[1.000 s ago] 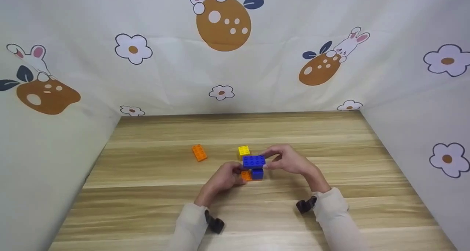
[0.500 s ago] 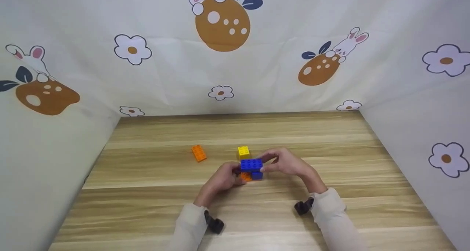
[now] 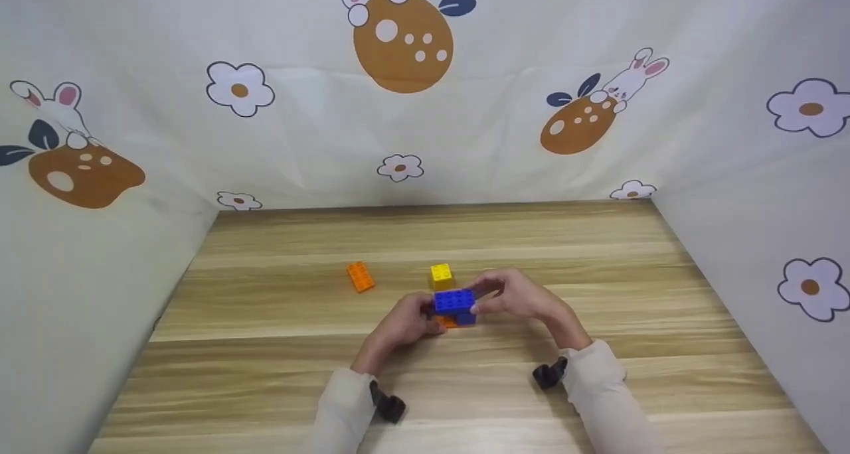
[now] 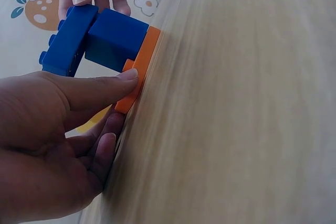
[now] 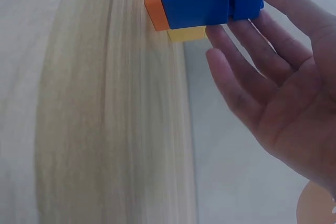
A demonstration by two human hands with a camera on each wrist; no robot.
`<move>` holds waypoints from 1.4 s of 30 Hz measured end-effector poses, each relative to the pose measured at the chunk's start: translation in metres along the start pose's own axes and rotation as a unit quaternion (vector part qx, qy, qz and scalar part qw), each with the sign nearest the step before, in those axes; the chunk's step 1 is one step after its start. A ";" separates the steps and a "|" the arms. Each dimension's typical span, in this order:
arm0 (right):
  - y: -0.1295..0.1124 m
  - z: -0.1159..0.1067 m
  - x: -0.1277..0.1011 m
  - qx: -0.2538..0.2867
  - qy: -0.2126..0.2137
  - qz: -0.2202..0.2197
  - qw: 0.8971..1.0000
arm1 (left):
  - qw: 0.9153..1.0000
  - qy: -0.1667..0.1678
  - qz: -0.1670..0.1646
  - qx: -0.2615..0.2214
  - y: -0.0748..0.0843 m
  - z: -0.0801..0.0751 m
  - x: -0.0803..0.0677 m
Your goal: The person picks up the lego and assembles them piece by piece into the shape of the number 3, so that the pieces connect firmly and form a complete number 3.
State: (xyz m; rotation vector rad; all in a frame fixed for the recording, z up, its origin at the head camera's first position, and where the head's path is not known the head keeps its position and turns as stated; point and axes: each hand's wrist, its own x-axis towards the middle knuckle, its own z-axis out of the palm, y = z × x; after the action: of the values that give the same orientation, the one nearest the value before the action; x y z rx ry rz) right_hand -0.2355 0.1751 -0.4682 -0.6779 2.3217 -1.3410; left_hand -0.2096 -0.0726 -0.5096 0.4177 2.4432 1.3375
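**Stacking bricks at the middle of the wooden table**

Sitting on the table near its centre, a small stack of toy bricks has a flat blue brick (image 3: 455, 301) on top, a thicker blue block (image 4: 114, 39) under it and a thin orange plate (image 4: 137, 70) at the bottom, flat on the wood. The right hand (image 3: 514, 295) holds the flat blue brick from its right side, thumb and fingers pinching its edges; in the right wrist view the fingers (image 5: 273, 3) lie along the brick's end while the palm stays spread. The left hand (image 3: 405, 321) meets the stack from the left, its thumb tip pressed against the edge of the orange plate and the other fingers curled loosely beneath against the table.

Just behind the stack stands a yellow brick (image 3: 440, 275), close to it, though whether they touch cannot be told. Well to the left lies a loose orange brick (image 3: 360, 276), apart from everything else. The wooden table (image 3: 597, 255) is enclosed on three sides by a white cloth (image 3: 299, 129) printed with flowers and rabbits. Both forearms wear pale sleeves (image 3: 601, 387), each with a dark wrist mount.
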 end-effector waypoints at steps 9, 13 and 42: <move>0.002 -0.002 -0.001 0.041 -0.005 0.007 0.999 | 1.000 -0.005 0.008 0.000 0.001 -0.001 0.001; 0.001 -0.001 -0.001 0.020 0.001 -0.001 1.000 | 1.000 -0.004 0.007 0.001 0.001 -0.001 0.001; -0.004 0.002 -0.001 -0.015 0.009 0.021 1.000 | 1.000 0.002 0.002 0.010 0.000 -0.001 0.002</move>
State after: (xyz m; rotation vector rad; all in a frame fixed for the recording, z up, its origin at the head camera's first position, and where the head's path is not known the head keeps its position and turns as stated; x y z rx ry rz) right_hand -0.2324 0.1724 -0.4658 -0.6249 2.3615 -1.3002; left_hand -0.2120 -0.0724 -0.5097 0.4244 2.4619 1.3189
